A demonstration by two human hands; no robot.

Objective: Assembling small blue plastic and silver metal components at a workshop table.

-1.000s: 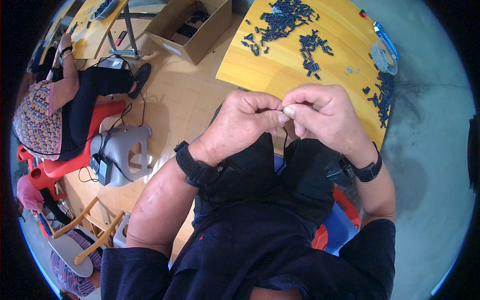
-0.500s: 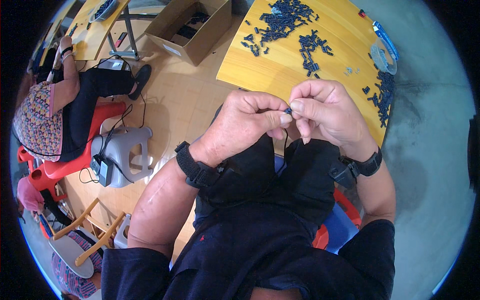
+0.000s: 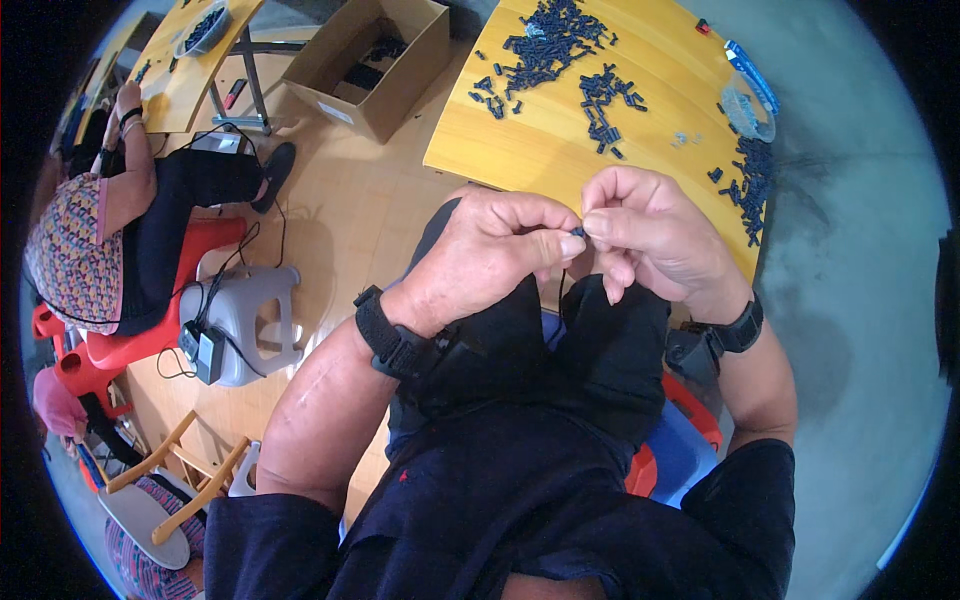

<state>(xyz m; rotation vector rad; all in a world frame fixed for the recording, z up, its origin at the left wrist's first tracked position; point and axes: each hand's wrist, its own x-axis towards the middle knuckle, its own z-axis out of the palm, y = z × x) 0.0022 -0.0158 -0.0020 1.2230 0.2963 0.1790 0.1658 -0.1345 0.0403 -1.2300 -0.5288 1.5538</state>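
Observation:
My left hand (image 3: 485,250) is closed, pinching a small black part (image 3: 577,232) between thumb and forefinger above my lap. Against it, my right hand (image 3: 655,230) is closed too, its thumb and forefinger tips pressed together at the part's right side. Whatever those right fingertips hold is hidden or too small to name. A thin black cord (image 3: 562,292) hangs just below the left fingertips. Beyond my hands, many small black cylindrical parts (image 3: 550,45) lie heaped on the yellow table (image 3: 480,140), with another pile (image 3: 752,190) along its right edge.
A clear plastic bowl (image 3: 750,110) and a blue-and-white box (image 3: 752,75) sit at the table's right edge. An open cardboard box (image 3: 400,95) stands on the floor. To the left, a seated person (image 3: 85,245) works near a grey stool (image 3: 245,320) with cables.
My view has shifted slightly, so the table and floor things appear moved left. Both hands stay pinched together around the small black part, a little lower in view.

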